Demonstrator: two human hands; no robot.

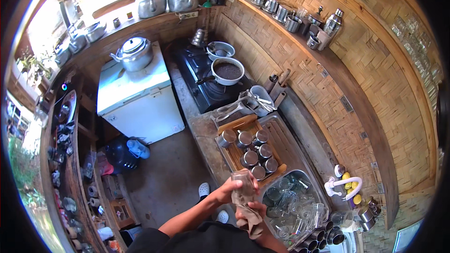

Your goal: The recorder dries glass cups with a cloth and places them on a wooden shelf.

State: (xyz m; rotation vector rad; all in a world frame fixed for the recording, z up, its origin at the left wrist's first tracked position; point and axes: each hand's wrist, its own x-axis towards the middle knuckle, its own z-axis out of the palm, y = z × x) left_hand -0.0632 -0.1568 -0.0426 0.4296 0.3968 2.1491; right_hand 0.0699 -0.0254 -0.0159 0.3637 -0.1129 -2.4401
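A clear drinking glass is in front of my body, with the fingers of my left hand wrapped round it. Against the glass's lower end, my right hand grips a brown cloth, part of which hangs down loosely. Just beyond my hands lies a wooden tray bearing several metal cups. To the right is a metal sink filled with glassware.
Dark metal cups crowd the sink's near right side, below a white curved faucet. Farther off, a black stove carries a pot of dark contents. A kettle tops the white chest.
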